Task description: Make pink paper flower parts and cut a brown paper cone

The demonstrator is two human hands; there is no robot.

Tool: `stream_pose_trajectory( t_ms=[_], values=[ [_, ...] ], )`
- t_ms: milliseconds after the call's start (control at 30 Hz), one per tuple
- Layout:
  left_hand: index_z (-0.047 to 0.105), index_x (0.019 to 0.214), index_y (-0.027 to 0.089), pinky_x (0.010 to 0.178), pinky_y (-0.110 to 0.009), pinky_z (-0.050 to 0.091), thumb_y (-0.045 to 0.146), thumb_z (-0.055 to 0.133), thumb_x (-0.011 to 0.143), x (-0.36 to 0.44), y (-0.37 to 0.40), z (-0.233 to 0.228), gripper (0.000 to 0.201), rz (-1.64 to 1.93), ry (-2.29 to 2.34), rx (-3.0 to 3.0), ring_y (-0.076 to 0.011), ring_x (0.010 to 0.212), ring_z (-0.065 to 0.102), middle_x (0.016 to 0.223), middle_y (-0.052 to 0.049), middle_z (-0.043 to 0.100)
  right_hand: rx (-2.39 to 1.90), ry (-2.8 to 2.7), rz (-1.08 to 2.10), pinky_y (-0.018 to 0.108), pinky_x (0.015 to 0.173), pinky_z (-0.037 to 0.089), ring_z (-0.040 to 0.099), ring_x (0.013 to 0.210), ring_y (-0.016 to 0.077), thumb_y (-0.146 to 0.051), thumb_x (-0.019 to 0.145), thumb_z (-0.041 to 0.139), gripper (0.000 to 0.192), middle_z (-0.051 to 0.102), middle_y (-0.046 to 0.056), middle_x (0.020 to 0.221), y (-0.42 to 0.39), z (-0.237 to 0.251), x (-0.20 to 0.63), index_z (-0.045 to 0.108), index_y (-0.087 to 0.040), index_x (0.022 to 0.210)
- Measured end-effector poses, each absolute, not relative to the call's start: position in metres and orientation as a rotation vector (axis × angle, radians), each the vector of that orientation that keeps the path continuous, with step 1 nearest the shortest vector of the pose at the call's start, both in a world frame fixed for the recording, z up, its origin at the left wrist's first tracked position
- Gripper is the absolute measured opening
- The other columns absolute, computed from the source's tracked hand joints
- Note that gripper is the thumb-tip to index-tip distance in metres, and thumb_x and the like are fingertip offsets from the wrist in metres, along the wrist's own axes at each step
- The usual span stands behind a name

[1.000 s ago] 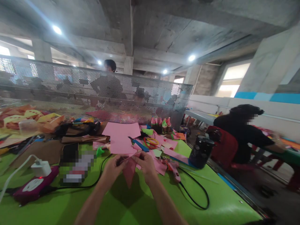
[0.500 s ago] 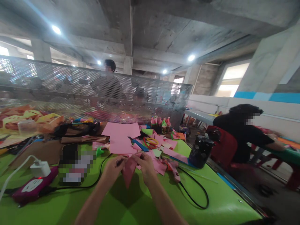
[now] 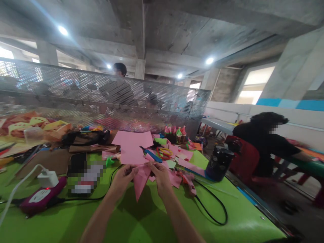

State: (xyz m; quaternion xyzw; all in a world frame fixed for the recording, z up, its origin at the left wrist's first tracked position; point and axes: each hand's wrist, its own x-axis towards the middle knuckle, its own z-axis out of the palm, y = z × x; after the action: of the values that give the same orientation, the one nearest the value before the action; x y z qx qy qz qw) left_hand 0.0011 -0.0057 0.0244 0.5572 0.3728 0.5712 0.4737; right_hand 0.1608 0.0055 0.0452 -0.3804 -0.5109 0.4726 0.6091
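Both my hands hold a pink paper cone [image 3: 140,182] above the green table [image 3: 141,219], its tip pointing down toward me. My left hand [image 3: 123,177] pinches the cone's upper left edge. On the upper right edge my right hand [image 3: 160,176] grips the same piece. Just beyond my fingers lie flat pink paper sheets [image 3: 131,146] and pink scraps.
A pink glue gun [image 3: 188,180] with a black cable [image 3: 215,211] lies to the right, near a dark bottle [image 3: 218,163]. A power strip with a white charger [image 3: 42,192] sits at left. A perforated metal screen [image 3: 101,101] backs the table. A seated person [image 3: 268,145] works at right.
The cone has risen slightly and turned a little between my fingers. The view has shifted a bit; other objects stay put.
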Motion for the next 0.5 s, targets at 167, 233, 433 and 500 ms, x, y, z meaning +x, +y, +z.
stream_pose_trajectory(
  t_ms=[167,233,433,500],
  values=[
    [0.067,0.082,0.014,0.071,-0.027,0.047,0.04,0.073,0.065,0.005,-0.01,0.031,0.031,1.297,0.808,1.334,-0.0194,0.074,0.061,0.077,-0.005,0.07,-0.901,-1.193,1.037,0.026,0.053,0.037,0.047,0.052,0.0126,-0.05,0.069,0.071,0.034,0.06,0.0,0.058,0.008,0.044,0.163,0.073,-0.016,0.073],
    [0.066,0.08,0.015,0.07,-0.027,0.046,0.038,0.069,0.067,0.003,-0.008,0.029,0.027,1.347,0.869,1.379,-0.0191,0.074,0.061,0.076,-0.004,0.069,-0.914,-1.199,1.006,0.028,0.057,0.04,0.051,0.056,0.0149,-0.047,0.067,0.072,0.031,0.063,0.001,0.061,0.009,0.045,0.165,0.073,-0.017,0.074],
    [0.061,0.072,0.017,0.065,-0.023,0.041,0.024,0.054,0.069,-0.001,-0.004,0.021,0.011,1.383,1.06,1.701,-0.0154,0.067,0.054,0.069,0.001,0.063,-0.984,-1.635,0.456,0.036,0.089,0.039,0.056,0.098,0.0245,-0.026,0.069,0.076,0.022,0.071,0.005,0.097,-0.002,0.057,0.168,0.075,-0.025,0.091],
    [0.06,0.069,0.017,0.063,-0.023,0.039,0.019,0.05,0.066,0.001,-0.004,0.019,0.01,1.351,1.108,1.821,-0.0144,0.066,0.052,0.066,0.002,0.061,-1.012,-1.772,0.365,0.036,0.086,0.039,0.056,0.095,0.0248,-0.027,0.072,0.074,0.014,0.072,0.005,0.088,-0.004,0.056,0.165,0.075,-0.024,0.086]
  ],
)
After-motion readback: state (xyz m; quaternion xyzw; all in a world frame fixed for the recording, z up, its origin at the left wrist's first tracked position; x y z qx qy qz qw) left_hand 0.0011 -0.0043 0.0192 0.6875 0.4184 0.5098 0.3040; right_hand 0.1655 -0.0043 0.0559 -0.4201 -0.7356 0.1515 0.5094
